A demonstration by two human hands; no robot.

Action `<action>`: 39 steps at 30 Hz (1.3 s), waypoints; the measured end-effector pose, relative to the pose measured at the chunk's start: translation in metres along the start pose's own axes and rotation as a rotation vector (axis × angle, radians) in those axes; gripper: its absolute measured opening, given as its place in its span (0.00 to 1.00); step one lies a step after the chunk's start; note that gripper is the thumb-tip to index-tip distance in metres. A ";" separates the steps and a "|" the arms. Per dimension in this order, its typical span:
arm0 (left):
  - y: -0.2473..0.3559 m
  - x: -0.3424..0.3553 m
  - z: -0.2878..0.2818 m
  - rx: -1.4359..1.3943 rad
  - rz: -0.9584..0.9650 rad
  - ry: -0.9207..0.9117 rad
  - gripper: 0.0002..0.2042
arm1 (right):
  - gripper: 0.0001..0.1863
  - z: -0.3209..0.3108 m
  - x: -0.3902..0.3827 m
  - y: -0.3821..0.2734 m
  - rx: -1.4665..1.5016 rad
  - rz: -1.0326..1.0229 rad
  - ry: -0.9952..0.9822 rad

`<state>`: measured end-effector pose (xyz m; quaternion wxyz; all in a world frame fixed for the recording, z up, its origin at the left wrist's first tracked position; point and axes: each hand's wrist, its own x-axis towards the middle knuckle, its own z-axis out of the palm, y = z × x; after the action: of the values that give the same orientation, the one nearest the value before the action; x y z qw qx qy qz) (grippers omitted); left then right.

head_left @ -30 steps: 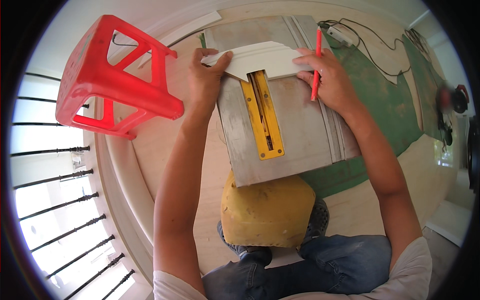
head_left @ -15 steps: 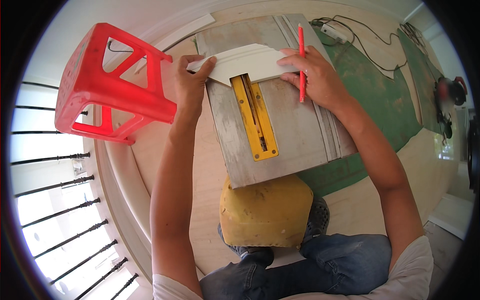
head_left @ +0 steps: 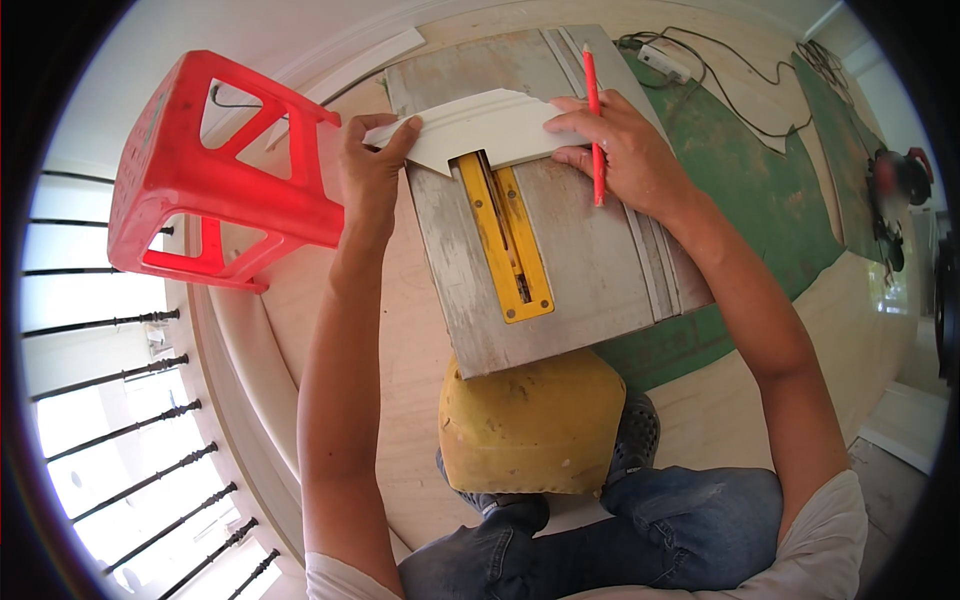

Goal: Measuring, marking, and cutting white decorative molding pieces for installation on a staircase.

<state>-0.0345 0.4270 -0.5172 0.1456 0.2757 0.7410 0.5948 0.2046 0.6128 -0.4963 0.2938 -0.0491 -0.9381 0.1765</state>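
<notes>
White board [head_left: 475, 125] pinched by fingers [head_left: 577, 122] of left hand [head_left: 368, 185] and right hand [head_left: 635, 155] (with red pencil [head_left: 592, 88]), shoe lettering [head_left: 632, 470] illegible

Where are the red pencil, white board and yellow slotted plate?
Red pencil [head_left: 593, 98], head view: middle of its shaft.
White board [head_left: 480, 126], head view: middle of its upper face.
Yellow slotted plate [head_left: 490, 240], head view: strip left of its slot.

The white board [head_left: 485, 125] hides the far end of the yellow insert [head_left: 530, 250] in the grey tabletop [head_left: 590, 230]. The yellow casing [head_left: 535, 430] covers parts of the dark shoes [head_left: 640, 440]. A tool [head_left: 888, 195] at right is partly blurred; the lower edge crops both sleeves [head_left: 825, 530].
</notes>
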 end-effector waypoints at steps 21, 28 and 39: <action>0.006 -0.004 0.005 0.071 -0.004 0.049 0.22 | 0.15 -0.002 -0.002 -0.003 0.035 0.063 0.029; 0.011 -0.004 0.004 0.036 -0.045 0.014 0.21 | 0.15 -0.003 -0.001 -0.004 0.014 0.045 0.033; 0.004 -0.002 -0.002 0.034 -0.020 0.003 0.21 | 0.15 -0.002 0.000 -0.006 -0.004 0.036 0.011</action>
<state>-0.0330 0.4248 -0.5135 0.1456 0.2699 0.7540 0.5809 0.2056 0.6079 -0.4925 0.2958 -0.0675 -0.9358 0.1793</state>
